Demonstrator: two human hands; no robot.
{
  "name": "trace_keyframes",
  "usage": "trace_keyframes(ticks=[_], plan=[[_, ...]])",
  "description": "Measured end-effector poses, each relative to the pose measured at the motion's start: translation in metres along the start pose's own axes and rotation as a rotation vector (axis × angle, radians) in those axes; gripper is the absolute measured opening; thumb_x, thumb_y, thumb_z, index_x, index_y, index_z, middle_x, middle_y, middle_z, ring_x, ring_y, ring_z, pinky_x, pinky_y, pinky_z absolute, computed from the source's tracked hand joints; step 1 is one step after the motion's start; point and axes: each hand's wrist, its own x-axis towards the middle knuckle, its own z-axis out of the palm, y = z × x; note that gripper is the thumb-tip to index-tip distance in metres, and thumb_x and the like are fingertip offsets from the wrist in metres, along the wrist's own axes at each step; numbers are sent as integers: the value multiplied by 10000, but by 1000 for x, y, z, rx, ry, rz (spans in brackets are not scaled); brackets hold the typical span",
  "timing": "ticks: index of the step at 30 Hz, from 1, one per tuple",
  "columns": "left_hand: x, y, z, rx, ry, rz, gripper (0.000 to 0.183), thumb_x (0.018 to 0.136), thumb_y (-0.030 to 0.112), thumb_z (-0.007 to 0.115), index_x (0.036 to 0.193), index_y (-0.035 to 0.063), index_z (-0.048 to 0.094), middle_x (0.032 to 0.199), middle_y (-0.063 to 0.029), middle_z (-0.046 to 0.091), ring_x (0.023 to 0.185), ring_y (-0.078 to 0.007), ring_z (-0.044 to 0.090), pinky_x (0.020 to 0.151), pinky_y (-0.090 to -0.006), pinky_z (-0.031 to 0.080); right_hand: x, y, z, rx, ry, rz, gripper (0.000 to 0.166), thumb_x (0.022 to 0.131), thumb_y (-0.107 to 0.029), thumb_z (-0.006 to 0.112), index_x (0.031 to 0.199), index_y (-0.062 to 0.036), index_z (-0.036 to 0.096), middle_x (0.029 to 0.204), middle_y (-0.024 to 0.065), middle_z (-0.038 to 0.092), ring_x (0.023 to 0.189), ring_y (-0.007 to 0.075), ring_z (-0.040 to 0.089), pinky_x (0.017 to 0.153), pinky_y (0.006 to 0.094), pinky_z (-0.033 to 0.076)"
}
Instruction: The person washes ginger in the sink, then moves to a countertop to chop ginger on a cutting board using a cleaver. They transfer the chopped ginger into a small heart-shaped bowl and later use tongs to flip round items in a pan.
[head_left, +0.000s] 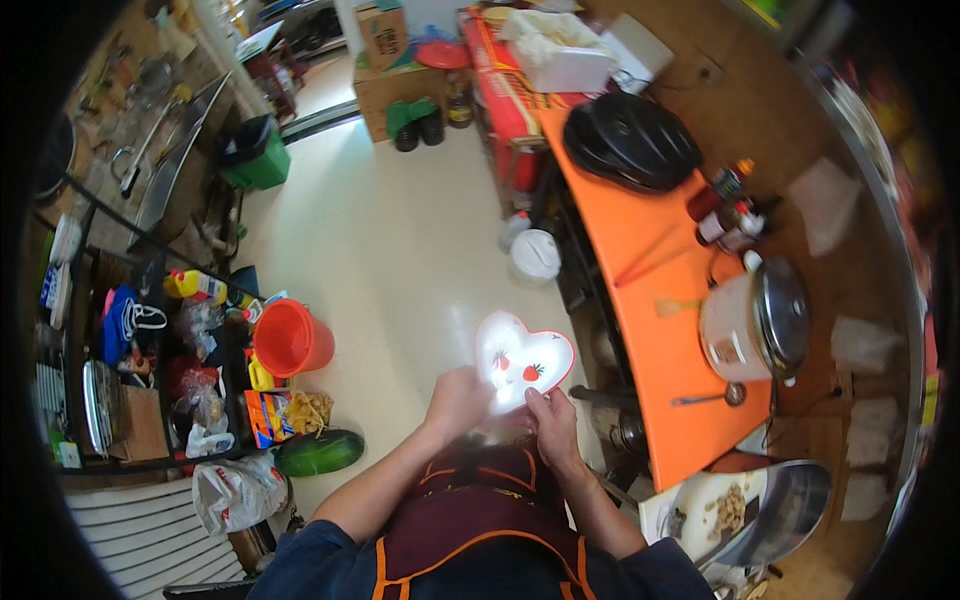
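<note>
A white heart-shaped dish (517, 352) with a red rim and strawberry pictures is held out in front of my apron (487, 517), over the floor. My right hand (556, 427) grips its lower right edge, with the thumb on the upper face. At the dish's lower left edge is my left hand (459, 405), blurred. Its fingertips are too smeared to tell whether they grip the dish or only touch it.
On my right runs an orange counter (645, 322) with a rice cooker (750, 322), a skimmer (709, 399), bottles (720, 191) and a black appliance (630, 142). A white bucket (535, 256) stands beneath it. To my left are a red bucket (292, 339), a green melon (320, 452) and crowded shelves (150, 471).
</note>
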Motion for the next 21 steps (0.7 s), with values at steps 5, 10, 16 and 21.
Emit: trace_keyframes(ticks=[5, 10, 16, 21], plan=[[58, -22, -128, -49, 105, -38, 248, 902, 103, 559, 842, -117, 655, 638, -183, 682, 579, -270, 710, 571, -381, 573, 78, -24, 101, -702, 133, -275, 434, 1008, -234, 665, 1320, 48, 560, 1140, 169, 676, 973, 217, 696, 804, 354, 562], [123, -35, -242, -118, 173, -166, 312, 845, 195, 571, 805, -85, 703, 713, -231, 714, 711, -358, 745, 762, -458, 585, 185, -75, 199, -1152, -222, -1043, 463, 788, -64, 762, 1225, -18, 613, 1173, 155, 646, 1132, 369, 589, 994, 476, 458], [206, -96, -354, -73, 412, -45, 219, 896, 72, 571, 853, -121, 665, 644, -164, 682, 519, -225, 692, 480, -345, 577, 347, -76, 333, -1280, -830, -1261, 303, 793, -106, 697, 1089, -99, 638, 1109, 90, 631, 1128, 278, 606, 1043, 484, 385], [240, -123, -437, -370, 560, -217, 261, 962, 134, 592, 981, -121, 646, 715, -173, 686, 553, -238, 698, 480, -351, 593, 452, -91, 453, -1156, -1167, -1408, 85, 839, -146, 629, 906, -112, 591, 871, 59, 550, 898, 242, 590, 850, 410, 424]])
